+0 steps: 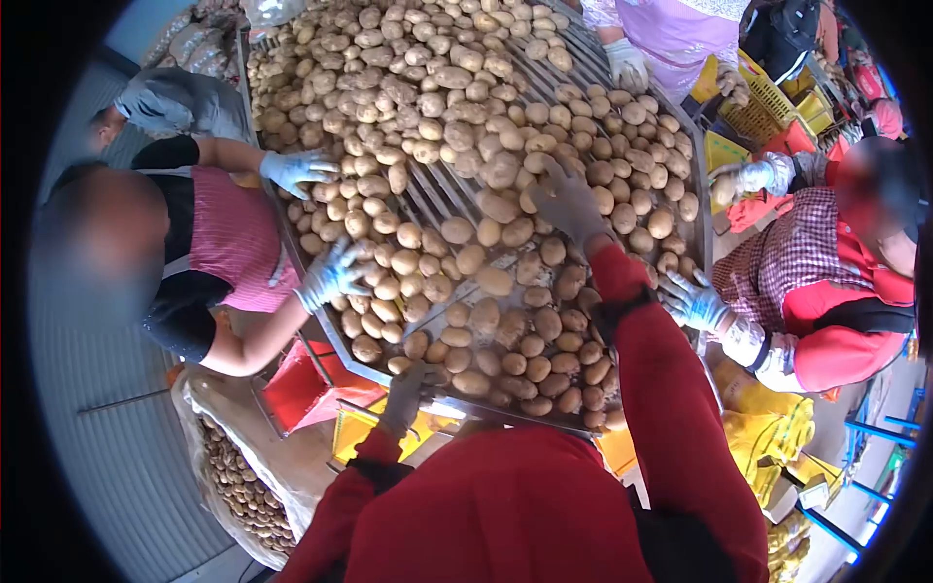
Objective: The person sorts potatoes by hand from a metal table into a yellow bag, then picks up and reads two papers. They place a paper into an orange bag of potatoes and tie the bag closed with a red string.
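Many brown potatoes (494,282) cover a slatted metal sorting table (442,194) in front of me. My right hand (569,202), in a grey glove, reaches over the middle of the pile. Its fingers are apart and touch or hover just over potatoes; I cannot make out a firm hold on any. At the near rim, left of my body, my left hand (410,396) rests in a grey glove beside the nearest potatoes. Its fingers look stretched over the edge, with nothing visible held in them.
A person in a pink striped apron (238,228) works at the left with both gloved hands among potatoes. Others stand at the right and far side. Below the left rim are a red crate (309,389) and a large sack (209,408) of potatoes. Yellow bags (773,428) lie lower right.
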`<state>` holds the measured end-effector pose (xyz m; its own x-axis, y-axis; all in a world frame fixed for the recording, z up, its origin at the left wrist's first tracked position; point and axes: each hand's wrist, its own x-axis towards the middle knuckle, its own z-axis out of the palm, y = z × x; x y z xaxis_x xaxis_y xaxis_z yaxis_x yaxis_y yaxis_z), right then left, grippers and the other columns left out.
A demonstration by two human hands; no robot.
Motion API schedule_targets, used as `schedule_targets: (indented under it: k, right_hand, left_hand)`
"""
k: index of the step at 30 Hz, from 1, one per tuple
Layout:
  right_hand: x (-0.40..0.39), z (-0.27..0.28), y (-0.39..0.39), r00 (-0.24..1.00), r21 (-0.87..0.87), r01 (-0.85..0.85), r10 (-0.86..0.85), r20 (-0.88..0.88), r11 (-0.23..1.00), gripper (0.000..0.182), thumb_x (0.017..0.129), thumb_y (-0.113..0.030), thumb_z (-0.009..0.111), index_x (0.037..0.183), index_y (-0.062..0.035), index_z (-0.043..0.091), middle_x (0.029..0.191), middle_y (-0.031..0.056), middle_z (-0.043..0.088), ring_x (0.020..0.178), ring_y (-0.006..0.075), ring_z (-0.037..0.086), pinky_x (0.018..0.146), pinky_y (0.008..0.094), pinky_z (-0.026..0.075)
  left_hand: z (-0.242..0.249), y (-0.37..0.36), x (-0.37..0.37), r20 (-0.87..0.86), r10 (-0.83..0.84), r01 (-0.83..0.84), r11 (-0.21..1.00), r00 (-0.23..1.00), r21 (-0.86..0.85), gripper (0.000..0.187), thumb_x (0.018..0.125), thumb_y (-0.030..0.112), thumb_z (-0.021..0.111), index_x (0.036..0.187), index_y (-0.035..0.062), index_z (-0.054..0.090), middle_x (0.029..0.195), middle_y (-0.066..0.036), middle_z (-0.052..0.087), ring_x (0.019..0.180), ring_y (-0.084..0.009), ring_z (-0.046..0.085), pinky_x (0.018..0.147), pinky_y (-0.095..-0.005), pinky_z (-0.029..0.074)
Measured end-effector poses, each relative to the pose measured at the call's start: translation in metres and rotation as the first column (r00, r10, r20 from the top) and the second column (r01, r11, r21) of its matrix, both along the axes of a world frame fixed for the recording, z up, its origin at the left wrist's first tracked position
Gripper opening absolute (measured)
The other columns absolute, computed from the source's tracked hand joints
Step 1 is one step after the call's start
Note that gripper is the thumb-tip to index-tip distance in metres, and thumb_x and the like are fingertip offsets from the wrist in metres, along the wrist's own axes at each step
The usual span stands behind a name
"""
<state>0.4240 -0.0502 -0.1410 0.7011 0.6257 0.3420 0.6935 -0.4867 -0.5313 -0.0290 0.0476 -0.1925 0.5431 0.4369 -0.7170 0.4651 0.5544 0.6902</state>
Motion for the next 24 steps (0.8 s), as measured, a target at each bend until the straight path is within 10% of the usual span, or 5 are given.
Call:
schedule_targets:
  k: [3, 5, 15, 18, 24]
  right_hand:
    - [-0.019, -0.016, 0.026, 0.956, -0.185, 0.169, -0.116, 0.268, 0.968, 0.048, 0.09, -0.052, 0.061, 0.121, -0.0163, 0.068, 0.143, 0.0183, 0.053, 0.128, 0.0451, 0.051, 0.108, 0.0504, 0.044]
    - [-0.032, 0.013, 0.017, 0.99, -0.386, -0.091, 0.043, -0.131, 0.918, 0.045, 0.09, -0.05, 0.063, 0.12, -0.0164, 0.069, 0.141, 0.0164, 0.055, 0.129, 0.0458, 0.05, 0.107, 0.0536, 0.044]
    - [-0.083, 0.05, -0.03, 0.865, -0.307, -0.492, 0.417, -0.278, 0.815, 0.036, 0.087, -0.037, 0.068, 0.116, -0.0148, 0.069, 0.132, 0.0116, 0.062, 0.11, 0.04, 0.066, 0.094, 0.0515, 0.054]
    - [-0.035, 0.04, 0.032, 0.908, -0.407, -0.366, 0.417, 0.042, 0.837, 0.037, 0.088, -0.037, 0.067, 0.114, -0.0108, 0.068, 0.129, 0.0142, 0.064, 0.109, 0.0389, 0.067, 0.086, 0.052, 0.056]
    - [-0.004, -0.002, 0.116, 0.959, -0.178, -0.086, 0.033, -0.283, 0.98, 0.069, 0.081, -0.039, 0.076, 0.133, -0.0005, 0.054, 0.135, 0.0218, 0.06, 0.11, 0.0412, 0.066, 0.089, 0.05, 0.054]
  left_hand:
    - [0.001, 0.0, 0.003, -0.014, 0.025, -0.026, 0.999, 1.0, -0.035, 0.047, 0.106, 0.047, 0.052, 0.119, 0.0052, 0.068, 0.103, -0.009, 0.076, 0.074, -0.0174, 0.074, 0.059, -0.0263, 0.051]
    - [-0.001, 0.002, 0.002, -0.007, 0.031, -0.031, 0.998, 0.999, -0.051, 0.046, 0.106, 0.047, 0.053, 0.119, 0.0055, 0.068, 0.103, -0.008, 0.076, 0.074, -0.0178, 0.074, 0.058, -0.0254, 0.051]
    - [0.011, 0.001, 0.006, -0.06, 0.017, -0.019, 0.999, 0.998, -0.03, 0.052, 0.104, 0.051, 0.056, 0.118, 0.0021, 0.067, 0.099, -0.011, 0.076, 0.073, -0.019, 0.074, 0.057, -0.0254, 0.052]
    - [0.01, -0.001, 0.009, -0.086, 0.013, -0.015, 1.0, 0.996, -0.015, 0.051, 0.104, 0.051, 0.055, 0.117, 0.0025, 0.067, 0.097, -0.01, 0.075, 0.071, -0.0181, 0.073, 0.056, -0.0252, 0.051]
    - [0.017, -0.002, 0.013, -0.073, 0.05, -0.052, 0.998, 0.996, -0.033, 0.047, 0.105, 0.048, 0.055, 0.115, 0.0034, 0.068, 0.095, -0.008, 0.074, 0.072, -0.0166, 0.072, 0.057, -0.0257, 0.05]
